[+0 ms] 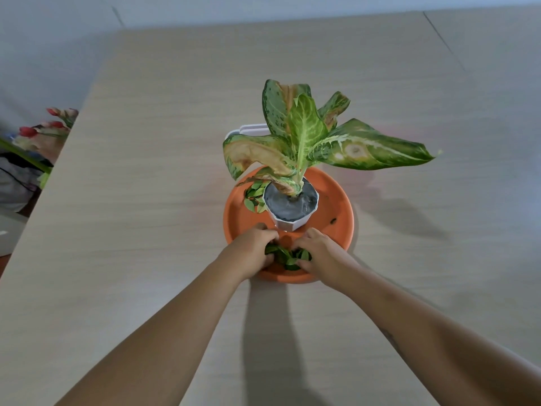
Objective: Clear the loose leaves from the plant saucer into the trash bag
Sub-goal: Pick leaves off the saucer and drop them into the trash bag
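Pale wood-grain counter (146, 200) is shown from above against a plain grey wall, with red tulips (44, 127) visible beyond its left edge. An orange saucer (336, 206) is placed near the middle of the counter, and a white pot (292, 222) is set inside it, slightly toward the far side. A plant (307, 136) with broad variegated leaves, several of them browned, is held in the pot. A white object (251, 130), mostly hidden by the foliage, is seen just behind the saucer. Two clusters of loose leaves are shown in the saucer: one pile (254, 196) is lodged at the left of the pot, touching its wall, and a second heap (288, 257) is gathered at the near rim. The left hand (254, 249) and the right hand (319, 250) are lowered into the near part of the saucer on either side of this heap. Both grips are curled narrowly, with fingers pressed onto and around the heap, which is enclosed between them. A single dark fleck (333, 220) is noted on the saucer floor at the right of the pot.
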The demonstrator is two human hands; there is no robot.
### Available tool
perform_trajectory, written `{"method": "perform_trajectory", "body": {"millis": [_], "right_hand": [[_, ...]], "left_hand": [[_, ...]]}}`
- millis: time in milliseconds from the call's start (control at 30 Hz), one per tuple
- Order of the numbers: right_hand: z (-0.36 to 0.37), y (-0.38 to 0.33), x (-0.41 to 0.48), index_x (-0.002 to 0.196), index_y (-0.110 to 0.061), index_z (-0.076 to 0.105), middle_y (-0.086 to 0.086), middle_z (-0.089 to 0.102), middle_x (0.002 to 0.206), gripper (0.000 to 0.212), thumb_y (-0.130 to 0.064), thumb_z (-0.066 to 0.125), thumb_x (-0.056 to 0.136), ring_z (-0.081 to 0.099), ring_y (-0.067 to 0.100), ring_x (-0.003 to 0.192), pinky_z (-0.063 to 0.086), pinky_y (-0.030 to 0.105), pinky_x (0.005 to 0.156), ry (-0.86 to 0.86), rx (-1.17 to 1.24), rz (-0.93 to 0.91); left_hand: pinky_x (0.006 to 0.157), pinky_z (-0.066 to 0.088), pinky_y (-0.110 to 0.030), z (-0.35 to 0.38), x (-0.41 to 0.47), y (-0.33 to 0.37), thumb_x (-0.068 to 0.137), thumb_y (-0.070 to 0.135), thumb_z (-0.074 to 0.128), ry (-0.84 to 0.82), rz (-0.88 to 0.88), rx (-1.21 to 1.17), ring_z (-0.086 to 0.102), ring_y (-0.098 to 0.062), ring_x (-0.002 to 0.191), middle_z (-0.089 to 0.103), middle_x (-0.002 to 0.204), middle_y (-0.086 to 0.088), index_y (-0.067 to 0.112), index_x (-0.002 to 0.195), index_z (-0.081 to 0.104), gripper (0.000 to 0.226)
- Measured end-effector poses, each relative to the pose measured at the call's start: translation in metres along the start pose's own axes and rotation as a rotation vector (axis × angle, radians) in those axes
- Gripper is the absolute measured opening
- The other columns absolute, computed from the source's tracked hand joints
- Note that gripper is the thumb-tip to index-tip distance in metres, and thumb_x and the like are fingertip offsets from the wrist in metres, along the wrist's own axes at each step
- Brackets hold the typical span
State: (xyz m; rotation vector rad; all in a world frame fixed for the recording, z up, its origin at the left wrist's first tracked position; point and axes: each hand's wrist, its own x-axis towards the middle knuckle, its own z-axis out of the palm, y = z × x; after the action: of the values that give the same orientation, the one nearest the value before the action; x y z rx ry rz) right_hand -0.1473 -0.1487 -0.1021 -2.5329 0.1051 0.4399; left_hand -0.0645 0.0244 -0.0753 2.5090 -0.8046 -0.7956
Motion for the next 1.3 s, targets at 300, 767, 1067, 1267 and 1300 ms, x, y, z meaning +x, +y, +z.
{"method": "perform_trajectory", "body": {"millis": [300, 767, 1067, 1267, 1300], "right_hand": [[0.003, -0.019, 0.001, 0.134, -0.033, 0.049, 0.003, 0.040, 0.120, 0.062, -0.041, 0.072, 0.078, 0.041, 0.025, 0.111, 0.043, 0.036, 0.097, 0.010, -0.038, 0.090], [-0.019, -0.022, -0.005, 0.087, -0.016, 0.072, -0.001, 0.069, 0.083, 0.010, -0.013, 0.062, 0.087, 0.065, 0.018, 0.075, 0.053, 0.030, 0.065, 0.224, 0.497, 0.371], [-0.022, -0.035, -0.023, 0.099, -0.001, 0.066, 0.007, 0.070, 0.089, 0.011, -0.003, 0.060, 0.091, 0.065, 0.015, 0.079, 0.057, 0.027, 0.078, 0.205, 1.499, 0.492], [-0.019, -0.048, -0.033, 0.100, -0.001, 0.064, 0.007, 0.066, 0.091, 0.010, -0.002, 0.059, 0.090, 0.060, 0.012, 0.082, 0.057, 0.020, 0.070, 0.274, 1.797, 0.450], [-0.017, -0.050, -0.034, 0.099, -0.001, 0.065, 0.007, 0.066, 0.091, 0.010, -0.002, 0.060, 0.090, 0.060, 0.012, 0.081, 0.057, 0.020, 0.070, 0.296, 1.825, 0.453]], "left_hand": [[0.097, 0.046, -0.044, -0.005, 0.002, -0.003, 0.073, 0.030, 0.074, -0.038, -0.067, 0.171, 0.045, -0.030, 0.117, 0.042, 0.130, -0.004, 0.035, 0.132, 0.050, 0.064], [0.065, 0.048, -0.028, -0.003, 0.003, 0.003, 0.082, 0.019, 0.066, 0.126, -0.203, -0.334, 0.065, -0.021, 0.082, 0.070, 0.087, -0.002, 0.019, 0.099, 0.070, 0.018], [0.077, 0.059, -0.039, 0.003, -0.013, 0.001, 0.083, 0.011, 0.071, 0.193, -0.402, -1.082, 0.071, -0.025, 0.082, 0.075, 0.091, -0.013, 0.008, 0.091, 0.070, 0.009], [0.056, 0.056, -0.023, 0.003, -0.026, 0.007, 0.088, 0.001, 0.064, 0.186, -0.430, -1.497, 0.071, -0.017, 0.064, 0.073, 0.079, -0.011, 0.007, 0.085, 0.068, 0.008], [0.054, 0.056, -0.022, 0.003, -0.028, 0.008, 0.089, 0.000, 0.063, 0.189, -0.433, -1.548, 0.071, -0.016, 0.062, 0.073, 0.077, -0.010, 0.006, 0.085, 0.068, 0.008]]}}
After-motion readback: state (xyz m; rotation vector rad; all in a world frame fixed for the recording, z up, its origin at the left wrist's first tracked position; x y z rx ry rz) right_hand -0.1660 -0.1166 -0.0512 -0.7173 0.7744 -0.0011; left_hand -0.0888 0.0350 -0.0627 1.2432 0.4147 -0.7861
